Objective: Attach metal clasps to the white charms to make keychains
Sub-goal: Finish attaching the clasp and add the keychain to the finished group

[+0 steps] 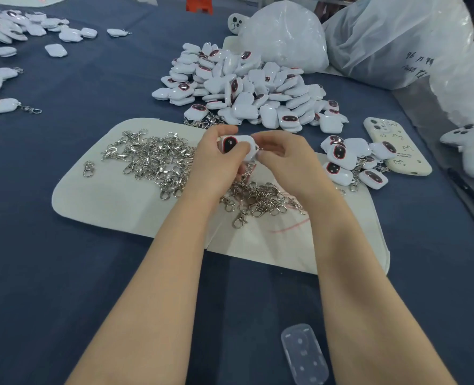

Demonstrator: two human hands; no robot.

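My left hand [216,159] grips a white charm [241,147] with a dark, red-rimmed oval face, held above a pale mat [113,207]. My right hand [283,154] pinches at the charm's right end, where a small metal piece [260,149] shows between the fingertips. Loose silver clasps [152,159] lie heaped on the mat to the left, and more clasps [261,200] lie under my wrists. Behind the mat is a big heap of white charms [252,87]. Several charms with clasps [349,162] lie to the right.
A phone in a cream case [397,145] lies at the right. White plastic bags [285,34] stand at the back. More charms and keychains [0,105] are spread at the left on the blue tablecloth. A clear plastic case [304,354] lies near me.
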